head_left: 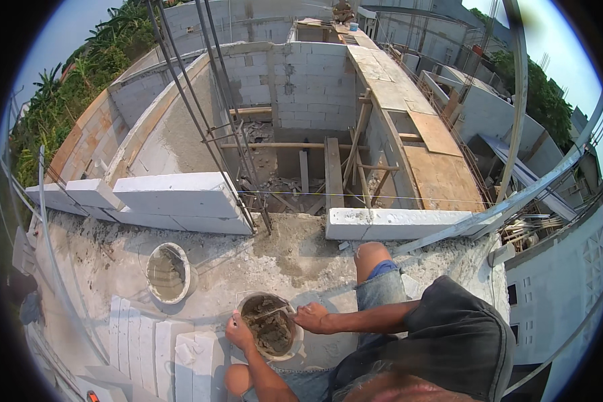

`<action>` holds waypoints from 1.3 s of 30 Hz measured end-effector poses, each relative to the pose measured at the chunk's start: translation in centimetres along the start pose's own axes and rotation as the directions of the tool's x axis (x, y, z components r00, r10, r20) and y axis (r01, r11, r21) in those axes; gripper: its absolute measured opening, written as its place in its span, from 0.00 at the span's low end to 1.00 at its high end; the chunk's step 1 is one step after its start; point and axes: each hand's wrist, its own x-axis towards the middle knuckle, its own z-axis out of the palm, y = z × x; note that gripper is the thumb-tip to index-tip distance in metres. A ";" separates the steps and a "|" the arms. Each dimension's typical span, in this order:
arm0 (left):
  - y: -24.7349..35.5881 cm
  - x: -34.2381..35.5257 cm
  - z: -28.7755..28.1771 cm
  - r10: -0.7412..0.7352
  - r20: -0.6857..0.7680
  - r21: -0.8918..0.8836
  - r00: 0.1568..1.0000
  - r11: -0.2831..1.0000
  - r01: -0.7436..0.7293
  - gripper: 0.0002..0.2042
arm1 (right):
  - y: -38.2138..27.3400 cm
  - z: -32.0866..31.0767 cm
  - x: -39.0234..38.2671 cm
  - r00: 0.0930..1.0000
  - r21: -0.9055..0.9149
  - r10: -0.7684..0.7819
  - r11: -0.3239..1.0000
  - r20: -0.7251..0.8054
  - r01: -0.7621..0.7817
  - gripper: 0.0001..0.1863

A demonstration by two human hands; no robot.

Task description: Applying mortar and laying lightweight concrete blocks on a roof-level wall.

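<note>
A bucket (299, 346) of wet grey mortar (269, 331) stands on the concrete between my knees. My left hand (238, 331) is closed at its left rim, gripping the edge beside the thin wire handle. On the other side my right hand (312, 317) is wrapped round the grip of a trowel (272, 312), which reaches over the mortar; its blade is hard to make out. A second pale bucket (190, 281), also holding grey mortar, sits farther off to the left, touched by neither hand.
White lightweight blocks (138, 345) stand in a row at my left. Ahead, low block walls (181, 196) (395, 221) flank a gap with upright rebar (214, 134); beyond lies a deep drop with timber props. A string line crosses the gap. Plywood boards (439, 175) run away at right.
</note>
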 end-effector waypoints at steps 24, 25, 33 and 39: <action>-1.5 -0.5 -0.2 0.093 -0.146 -0.109 0.985 0.988 -0.110 0.21 | -2.4 8.3 0.4 0.785 0.773 -0.007 0.176 0.620 -0.609 0.16; -1.3 -0.2 -0.2 0.075 -0.121 -0.106 0.990 0.990 -0.088 0.21 | -2.6 8.3 0.9 0.783 0.772 -0.014 0.174 0.622 -0.611 0.16; -0.2 0.3 0.0 0.088 -0.103 -0.163 0.991 0.981 -0.104 0.22 | -2.4 4.6 -0.1 0.975 0.461 0.214 0.861 0.054 -0.215 0.19; -0.7 -1.0 0.8 0.056 -0.084 -0.094 0.995 0.994 -0.064 0.21 | -3.1 6.7 -2.8 0.993 0.141 0.075 0.986 0.096 -0.088 0.23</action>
